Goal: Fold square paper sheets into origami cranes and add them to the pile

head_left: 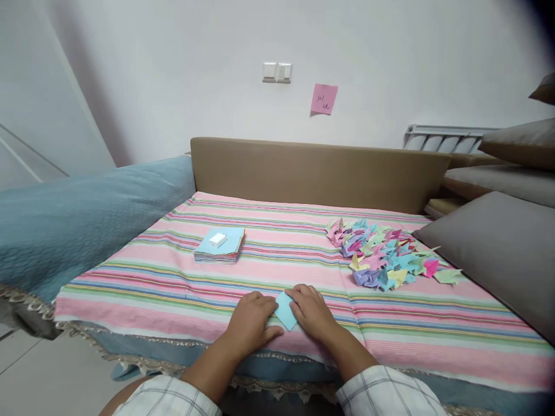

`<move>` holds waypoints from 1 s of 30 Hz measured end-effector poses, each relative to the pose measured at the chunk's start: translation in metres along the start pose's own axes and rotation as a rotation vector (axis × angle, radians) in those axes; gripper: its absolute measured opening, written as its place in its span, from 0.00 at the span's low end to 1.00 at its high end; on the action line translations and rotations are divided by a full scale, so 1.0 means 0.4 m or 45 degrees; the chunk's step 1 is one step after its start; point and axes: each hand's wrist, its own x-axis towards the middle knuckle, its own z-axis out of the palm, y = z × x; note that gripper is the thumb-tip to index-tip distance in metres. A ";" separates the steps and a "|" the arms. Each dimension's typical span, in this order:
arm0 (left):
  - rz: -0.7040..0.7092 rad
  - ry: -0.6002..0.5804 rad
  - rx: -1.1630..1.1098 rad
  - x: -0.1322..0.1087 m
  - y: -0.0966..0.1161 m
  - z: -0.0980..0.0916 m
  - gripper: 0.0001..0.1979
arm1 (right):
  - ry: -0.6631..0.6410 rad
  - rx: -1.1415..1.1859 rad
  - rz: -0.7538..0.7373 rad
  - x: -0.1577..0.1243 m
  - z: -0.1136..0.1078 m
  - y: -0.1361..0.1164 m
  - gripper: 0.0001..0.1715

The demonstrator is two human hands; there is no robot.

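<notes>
A small light-blue folded paper (286, 312) lies diamond-shaped on the striped cloth near the front edge. On its left side rests my left hand (255, 320), thumb stretched toward the paper's lower corner and the other fingers bent close together at its edge. My right hand (313, 312) presses on the paper's upper right side, fingers together and curled over the edge. To the left and farther back is a stack of coloured square paper (225, 245) with a small white object (217, 240) on top. A heap of folded paper pieces (381, 254) in many colours spreads at the right.
The striped cloth (281, 268) covers a sofa seat with a brown backrest (321, 173). Grey cushions (498, 242) are piled at the right; a blue-covered armrest (99, 208) stands at the left. A pink note (324, 99) and switches (277, 72) are on the wall.
</notes>
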 end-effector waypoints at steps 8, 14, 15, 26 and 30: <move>-0.003 0.123 0.065 -0.002 0.034 0.056 0.28 | -0.028 -0.056 0.002 0.011 -0.006 -0.008 0.27; 0.024 0.164 0.035 -0.002 0.036 0.059 0.13 | -0.024 -0.065 0.030 0.016 -0.009 -0.009 0.25; 0.031 0.178 0.026 -0.003 0.034 0.056 0.12 | -0.025 -0.064 0.034 0.017 -0.008 -0.008 0.25; -0.147 0.328 -0.072 0.004 -0.032 0.015 0.14 | 0.142 0.093 0.047 0.014 0.007 0.006 0.11; -0.225 0.277 -0.189 0.007 -0.040 0.012 0.16 | 0.164 0.150 -0.046 0.005 0.007 0.007 0.12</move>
